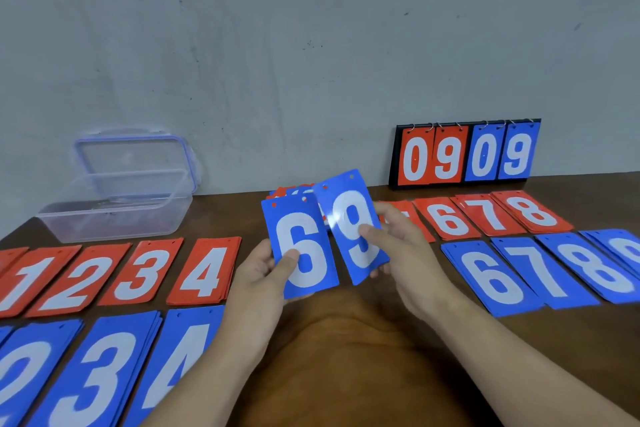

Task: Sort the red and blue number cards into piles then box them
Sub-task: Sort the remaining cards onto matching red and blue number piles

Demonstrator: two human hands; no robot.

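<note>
Scuffed grey wall (311, 45) behind a dark brown wooden worktop (346, 340).
At centre the left hand (259, 274) grips a stack (304, 253) topped by a blue 6, and the right hand (401, 246) pinches a blue 9 card (349, 218) just beside it. Red piles (204, 270) and blue piles (495, 277) spread toward 9 and 3 o'clock. A clear box (114, 218) sits at 10, and a flip scoreboard (464, 154) at 2.

Back left: box (114, 218) on the counter (346, 340), lid (133, 156) upright behind it.
Back right: scoreboard (465, 154) against the wall (311, 45).
Left: far left piles (149, 274), 1 to 4, behind near left piles (97, 367).
Right: far right piles (491, 215), 6 to 8, behind near right piles (540, 274).
Centre: card 6 (301, 250) left of card 9 (353, 225), both held above the counter.
</note>
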